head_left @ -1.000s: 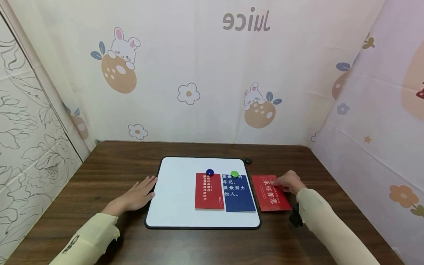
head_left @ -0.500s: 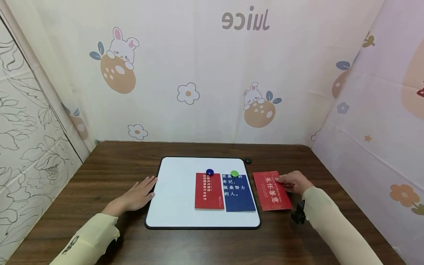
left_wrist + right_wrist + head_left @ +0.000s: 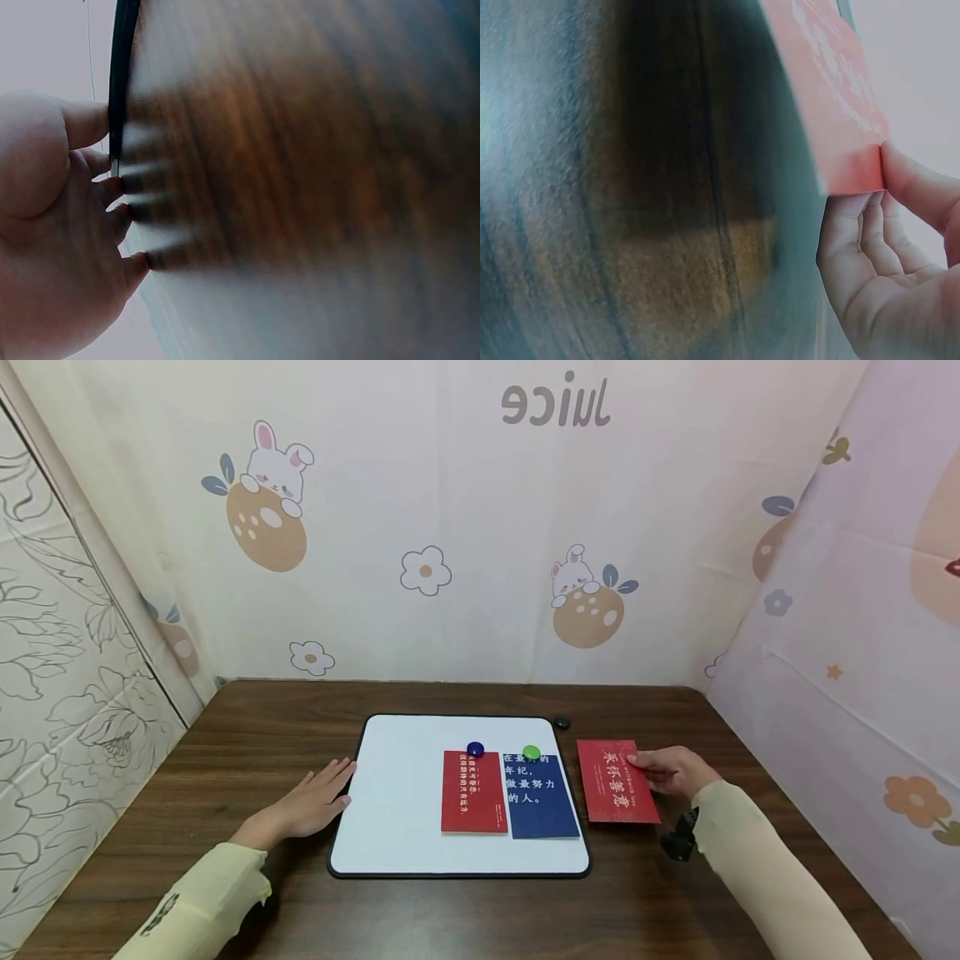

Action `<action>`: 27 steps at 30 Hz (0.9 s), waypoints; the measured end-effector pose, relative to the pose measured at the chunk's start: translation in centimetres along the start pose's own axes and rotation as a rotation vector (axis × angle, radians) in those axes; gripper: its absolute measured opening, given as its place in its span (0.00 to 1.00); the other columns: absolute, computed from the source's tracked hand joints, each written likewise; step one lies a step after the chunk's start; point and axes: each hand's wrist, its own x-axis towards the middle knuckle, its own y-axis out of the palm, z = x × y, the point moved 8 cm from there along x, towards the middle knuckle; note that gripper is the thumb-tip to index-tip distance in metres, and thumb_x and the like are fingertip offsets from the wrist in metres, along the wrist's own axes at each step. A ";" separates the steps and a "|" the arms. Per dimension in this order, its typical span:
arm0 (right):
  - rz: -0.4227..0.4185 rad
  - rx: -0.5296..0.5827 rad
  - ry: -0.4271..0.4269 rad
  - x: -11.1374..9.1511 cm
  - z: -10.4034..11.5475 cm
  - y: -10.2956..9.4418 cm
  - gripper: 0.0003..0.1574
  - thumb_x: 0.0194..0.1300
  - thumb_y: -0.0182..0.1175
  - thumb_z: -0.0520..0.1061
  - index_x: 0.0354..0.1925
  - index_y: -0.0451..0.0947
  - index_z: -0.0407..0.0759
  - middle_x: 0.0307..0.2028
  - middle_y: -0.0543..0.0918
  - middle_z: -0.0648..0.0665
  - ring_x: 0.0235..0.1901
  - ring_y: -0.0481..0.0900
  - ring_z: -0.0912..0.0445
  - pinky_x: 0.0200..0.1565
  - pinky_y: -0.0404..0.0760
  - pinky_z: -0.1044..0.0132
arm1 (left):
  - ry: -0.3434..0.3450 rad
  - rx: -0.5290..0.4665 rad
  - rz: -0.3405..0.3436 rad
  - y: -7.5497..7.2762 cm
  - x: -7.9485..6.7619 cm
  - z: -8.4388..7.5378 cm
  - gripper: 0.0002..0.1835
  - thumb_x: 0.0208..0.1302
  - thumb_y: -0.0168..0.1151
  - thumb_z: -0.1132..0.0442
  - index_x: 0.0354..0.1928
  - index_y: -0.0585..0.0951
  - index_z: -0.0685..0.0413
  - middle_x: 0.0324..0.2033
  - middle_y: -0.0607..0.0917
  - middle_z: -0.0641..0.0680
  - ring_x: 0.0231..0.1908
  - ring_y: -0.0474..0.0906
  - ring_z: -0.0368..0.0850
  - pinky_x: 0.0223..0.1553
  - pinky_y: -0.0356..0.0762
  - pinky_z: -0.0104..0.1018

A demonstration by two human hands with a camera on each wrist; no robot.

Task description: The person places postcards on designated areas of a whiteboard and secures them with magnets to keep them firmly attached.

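My right hand (image 3: pixel 678 772) pinches the right edge of a red card (image 3: pixel 617 785) with white lettering, thumb on top and fingers beneath. In the right wrist view the card (image 3: pixel 832 97) stands off the table. My left hand (image 3: pixel 309 802) lies with fingers spread at the left edge of a whiteboard (image 3: pixel 397 802) with a black frame; in the left wrist view its fingertips touch the frame and table. On the board lie another red card (image 3: pixel 474 797) under a dark blue round magnet (image 3: pixel 476 749) and a blue card (image 3: pixel 546 814) under a green round magnet (image 3: pixel 531 752).
A black round magnet (image 3: pixel 562 722) sits on the wooden table (image 3: pixel 450 914) just beyond the board's upper right corner. A printed curtain (image 3: pixel 487 527) hangs behind the table and along its sides.
My right hand has taken the red card by its right edge, lifted it from the table and moved slightly away from me. The left hand and board have stayed put.
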 end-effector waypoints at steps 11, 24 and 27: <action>0.023 0.077 0.023 -0.3 0.6 0.8 0.14 0.63 0.62 0.40 0.43 0.71 0.34 0.25 0.81 0.43 0.29 0.80 0.51 0.39 0.83 0.59 | 0.013 -0.020 -0.007 0.0 0.0 0.1 0.31 0.74 0.46 0.59 0.70 0.54 0.71 0.69 0.52 0.73 0.69 0.44 0.70 0.62 0.39 0.69; 0.032 0.103 0.024 -0.3 0.9 2.8 0.19 0.64 0.62 0.41 0.49 0.69 0.34 0.26 0.81 0.44 0.30 0.80 0.51 0.44 0.82 0.57 | -0.008 0.012 -0.001 -0.1 0.1 0.1 0.30 0.74 0.46 0.61 0.71 0.54 0.70 0.69 0.53 0.71 0.69 0.44 0.68 0.63 0.40 0.67; 0.036 0.107 0.025 -0.4 1.0 3.4 0.19 0.64 0.62 0.42 0.49 0.69 0.35 0.26 0.81 0.44 0.30 0.81 0.51 0.45 0.81 0.57 | -0.006 0.012 -0.001 0.0 0.1 0.1 0.30 0.74 0.45 0.61 0.71 0.54 0.70 0.69 0.52 0.72 0.69 0.44 0.68 0.63 0.39 0.67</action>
